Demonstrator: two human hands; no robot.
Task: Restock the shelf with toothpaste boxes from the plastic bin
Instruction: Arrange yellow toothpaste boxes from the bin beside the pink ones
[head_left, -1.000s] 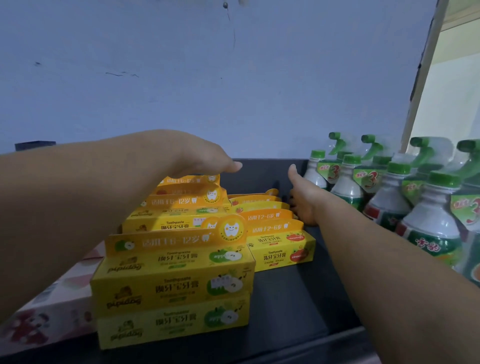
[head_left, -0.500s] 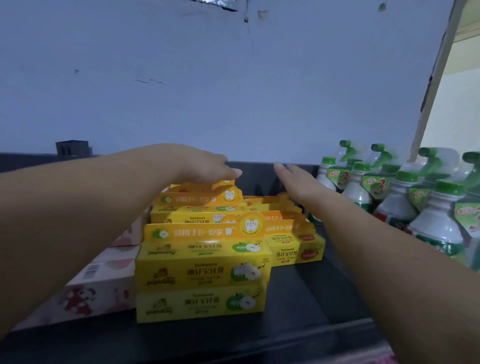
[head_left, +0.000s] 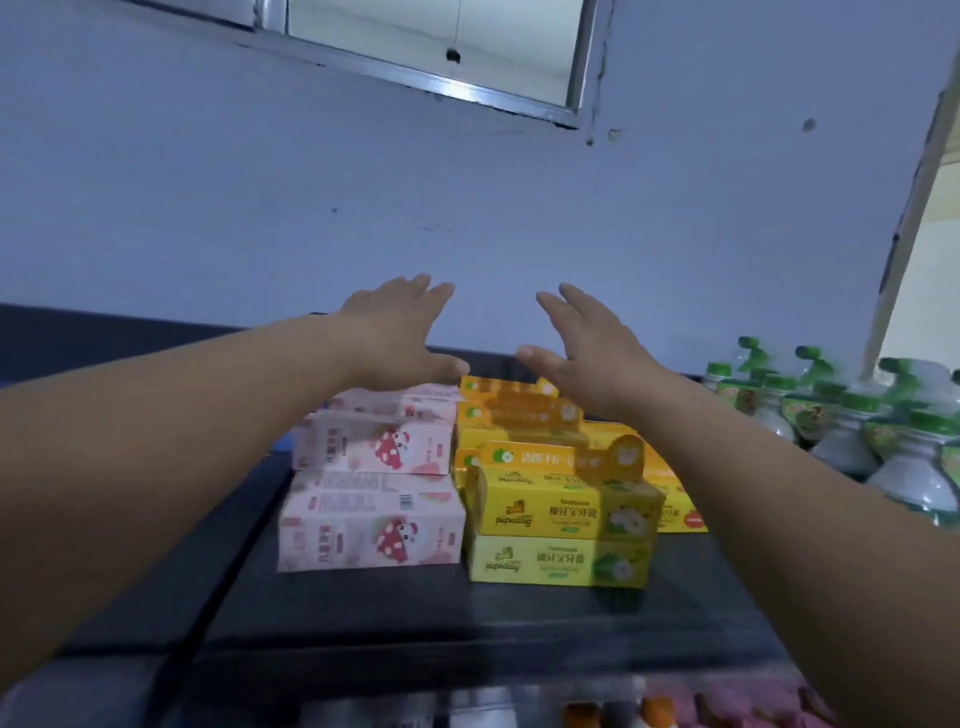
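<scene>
The yellow toothpaste boxes (head_left: 558, 512) on the shelf (head_left: 415, 623) carry the brand word "pipidog" at the left of their front faces, on both the upper box and the lower one (head_left: 556, 561), with Chinese lettering beside it (too blurred to read surely). The pink boxes (head_left: 371, 535) show a barcode and print that cannot be read. The green-capped bottles' (head_left: 841, 431) labels are illegible.

Both hands, left hand (head_left: 395, 338) and right hand (head_left: 592, 345), spread empty above the yellow toothpaste boxes (head_left: 561, 514); pink boxes (head_left: 371, 488) touching their left, green-capped bottles (head_left: 852, 431) to their right.
</scene>
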